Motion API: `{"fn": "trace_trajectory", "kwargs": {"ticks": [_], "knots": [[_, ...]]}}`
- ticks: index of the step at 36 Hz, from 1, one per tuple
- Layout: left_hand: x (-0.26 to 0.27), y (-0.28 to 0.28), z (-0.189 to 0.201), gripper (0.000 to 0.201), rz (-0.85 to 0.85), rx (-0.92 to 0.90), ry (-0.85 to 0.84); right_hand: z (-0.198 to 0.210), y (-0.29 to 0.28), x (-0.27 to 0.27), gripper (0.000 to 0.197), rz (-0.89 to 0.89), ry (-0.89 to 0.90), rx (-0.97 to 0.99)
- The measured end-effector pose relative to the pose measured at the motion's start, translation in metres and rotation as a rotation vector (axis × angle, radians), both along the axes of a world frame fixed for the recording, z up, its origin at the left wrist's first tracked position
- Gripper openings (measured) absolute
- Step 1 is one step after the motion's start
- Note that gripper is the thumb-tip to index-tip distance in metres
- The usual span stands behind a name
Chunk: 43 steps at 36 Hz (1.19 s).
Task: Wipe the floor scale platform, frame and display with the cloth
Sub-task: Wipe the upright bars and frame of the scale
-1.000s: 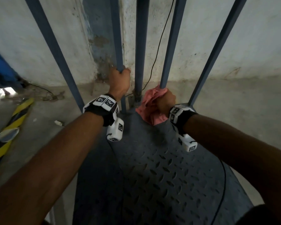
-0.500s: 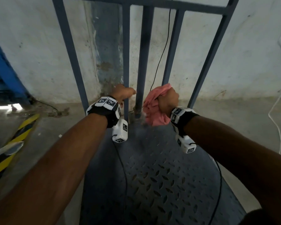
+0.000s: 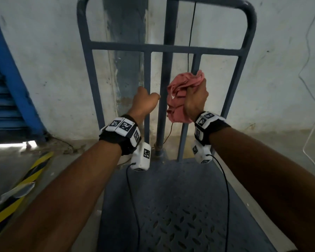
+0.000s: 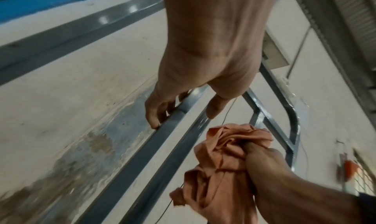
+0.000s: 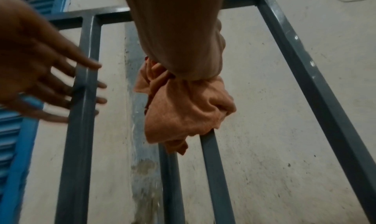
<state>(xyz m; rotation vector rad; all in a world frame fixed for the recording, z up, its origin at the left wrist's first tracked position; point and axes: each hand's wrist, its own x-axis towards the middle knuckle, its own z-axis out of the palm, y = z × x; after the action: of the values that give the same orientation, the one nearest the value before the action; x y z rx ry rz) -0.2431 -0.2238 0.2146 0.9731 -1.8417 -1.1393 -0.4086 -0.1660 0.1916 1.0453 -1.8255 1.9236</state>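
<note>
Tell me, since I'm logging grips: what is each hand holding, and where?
The right hand grips the bunched cloth around its middle. The left hand holds nothing; its fingers rest on a frame bar.

right hand (image 5: 183,50) grips bunched orange cloth (image 5: 187,108), cloth wrapped over an inner upright bar of the grey frame (image 5: 317,86), bar comes out just below the cloth. left hand (image 5: 38,76) left of the cloth, fingers (image 5: 89,65) loosely spread across the next upright, slightly blurred. crossbar above the cloth, outer frame post to its right. stained white wall (image 5: 264,131) behind the frame
</note>
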Motion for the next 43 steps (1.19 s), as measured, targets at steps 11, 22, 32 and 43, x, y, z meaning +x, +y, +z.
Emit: {"fn": "trace_trajectory", "kwargs": {"ticks": [11, 22, 32, 43], "knots": [[0.003, 0.025, 0.053, 0.036, 0.280, -0.686, 0.217, -0.007, 0.007, 0.013, 0.015, -0.111, -0.022, -0.089], [0.021, -0.002, 0.067, 0.077, 0.300, -0.984, -0.234, 0.047, 0.000, 0.042, 0.043, -0.137, 0.027, -0.271], [0.024, -0.012, 0.073, 0.057, 0.344, -1.032, -0.408, 0.107, -0.035, 0.070, 0.020, 0.120, 0.472, -0.074], [0.043, -0.010, 0.075, 0.104, 0.241, -1.017, -0.441, 0.126, 0.004, 0.005, 0.021, -0.124, 0.765, 0.339]]}}
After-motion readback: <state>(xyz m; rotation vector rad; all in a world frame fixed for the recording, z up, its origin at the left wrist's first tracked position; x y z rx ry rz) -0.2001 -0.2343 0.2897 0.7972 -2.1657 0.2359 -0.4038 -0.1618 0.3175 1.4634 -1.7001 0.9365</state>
